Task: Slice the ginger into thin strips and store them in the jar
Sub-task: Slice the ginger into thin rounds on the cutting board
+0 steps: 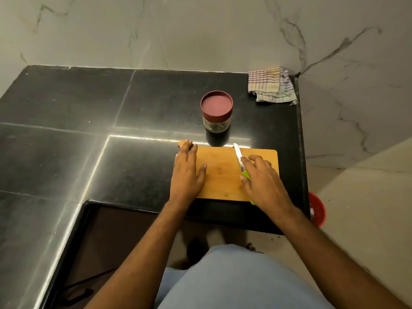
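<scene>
Reaching flat-fingered, left hand (186, 172) nears ginger (185, 143); right hand (260, 177) settles loosely over knife (239, 160); gripping both comes next.

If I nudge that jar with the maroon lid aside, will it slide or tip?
The jar looks short and wide, so it probably slides rather than tips. The polished black counter likely lets it glide easily. Its clear body seems to be glass and nearly empty, so it may be light yet breakable; push low, below the lid.

Black counter (66, 108): board (223, 175), jar (216, 113), cloth (270, 85).
</scene>
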